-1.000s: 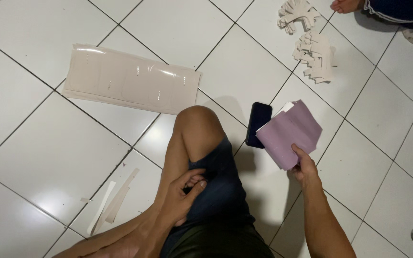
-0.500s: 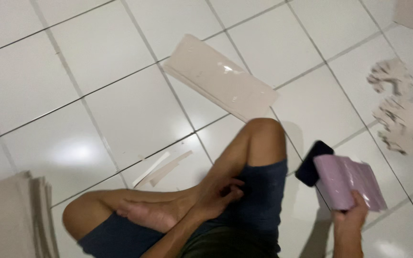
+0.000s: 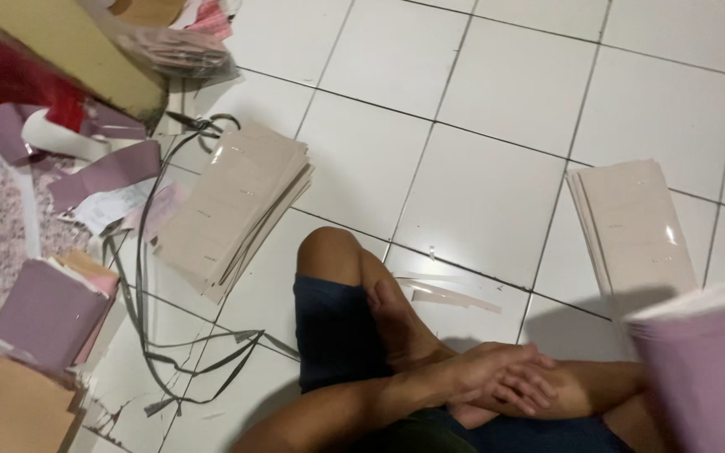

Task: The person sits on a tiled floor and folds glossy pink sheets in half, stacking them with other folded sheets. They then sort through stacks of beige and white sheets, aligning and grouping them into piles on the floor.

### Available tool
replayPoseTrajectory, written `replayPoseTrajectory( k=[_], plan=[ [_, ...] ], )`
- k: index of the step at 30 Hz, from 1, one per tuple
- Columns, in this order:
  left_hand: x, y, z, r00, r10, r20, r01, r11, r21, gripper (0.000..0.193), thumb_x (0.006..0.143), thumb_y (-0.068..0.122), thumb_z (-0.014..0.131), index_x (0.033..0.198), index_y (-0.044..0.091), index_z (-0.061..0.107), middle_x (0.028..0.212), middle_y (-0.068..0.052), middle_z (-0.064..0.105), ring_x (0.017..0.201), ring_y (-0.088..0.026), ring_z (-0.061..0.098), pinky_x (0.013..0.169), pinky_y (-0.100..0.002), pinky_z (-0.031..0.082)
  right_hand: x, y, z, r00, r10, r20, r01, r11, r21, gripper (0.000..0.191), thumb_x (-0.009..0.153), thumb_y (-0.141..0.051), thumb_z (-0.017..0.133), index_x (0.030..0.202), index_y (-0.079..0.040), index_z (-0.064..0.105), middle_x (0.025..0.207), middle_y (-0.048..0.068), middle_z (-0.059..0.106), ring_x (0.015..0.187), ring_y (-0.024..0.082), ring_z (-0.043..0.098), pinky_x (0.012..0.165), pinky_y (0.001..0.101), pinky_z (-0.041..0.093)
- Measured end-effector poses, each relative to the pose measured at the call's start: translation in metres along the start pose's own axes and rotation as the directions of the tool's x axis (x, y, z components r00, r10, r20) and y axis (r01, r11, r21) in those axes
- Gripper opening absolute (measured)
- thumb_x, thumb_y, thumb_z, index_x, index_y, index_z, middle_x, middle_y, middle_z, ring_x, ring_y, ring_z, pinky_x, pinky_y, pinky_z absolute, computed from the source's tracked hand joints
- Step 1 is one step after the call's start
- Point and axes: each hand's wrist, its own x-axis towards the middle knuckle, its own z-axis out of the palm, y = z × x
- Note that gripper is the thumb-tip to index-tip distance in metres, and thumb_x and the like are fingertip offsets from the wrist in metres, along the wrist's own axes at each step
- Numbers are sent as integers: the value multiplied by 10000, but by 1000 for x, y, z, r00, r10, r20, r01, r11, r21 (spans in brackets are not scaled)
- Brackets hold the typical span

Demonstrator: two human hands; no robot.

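I sit cross-legged on the white tiled floor (image 3: pixel 480 92). My left hand (image 3: pixel 501 377) rests open on my crossed legs, gripping nothing. At the lower right, a blurred stack of mauve paper (image 3: pixel 706 369) fills the corner; my right hand is hidden. A beige card stack (image 3: pixel 232 205) lies left of my knee, another beige stack (image 3: pixel 635 226) to the right, scissors (image 3: pixel 199 124) beyond.

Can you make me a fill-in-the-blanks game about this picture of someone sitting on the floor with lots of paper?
1. The person sits on a floor of white ____.
2. The left hand rests on the person's own ____.
3. The blurry sheets at the right edge are ____ in colour.
4. The left beige stack lies just below a pair of ____.

Missing words: tiles; leg; purple; scissors
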Motion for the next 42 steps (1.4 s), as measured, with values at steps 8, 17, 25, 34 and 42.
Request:
replayPoseTrajectory(
  k=[8,17,25,34,42],
  plan=[
    [-88,68,-9,918,350,-187,-381,910,-167,704,1148,565,346,1471,-46,482,1266,-218,619,1132,-264,643,959,-389,551,-61,75,198,604,399,690,-25,874,-484,697,684,-45,794,1318,129,563,1026,234,678,922,306,670,803,395,589],
    [-112,86,-25,812,544,-209,-580,791,-196,921,988,756,230,1476,7,452,1344,-179,595,1194,-255,617,1008,-379,529,-127,55,264,686,211,696,353,740,-573,656,798,-252,797,1336,63,591,1130,239,646,981,308,634,754,399,550],
    [-97,89,-16,655,527,-542,-494,841,221,554,1010,356,572,1401,-35,532,1270,-155,646,1160,-241,623,994,-369,513,-189,56,269,512,-96,853,819,352,-453,802,792,-356,812,1457,-44,492,1328,184,534,1189,297,605,921,410,547],
    [-93,99,3,531,652,-541,-484,757,438,484,914,194,689,1312,-63,590,1171,-146,680,1067,-242,646,922,-359,532,-180,83,280,526,-219,822,794,473,-382,707,876,-258,825,1434,-1,477,1354,210,600,1249,320,600,990,421,517],
    [-53,137,-27,661,505,-556,-360,863,356,594,910,387,679,1273,-83,654,1244,-156,702,1226,-262,607,1086,-366,440,-68,79,268,824,-190,534,218,976,11,294,987,-37,631,1254,63,565,1175,136,703,1048,220,707,920,336,627]
  ],
)
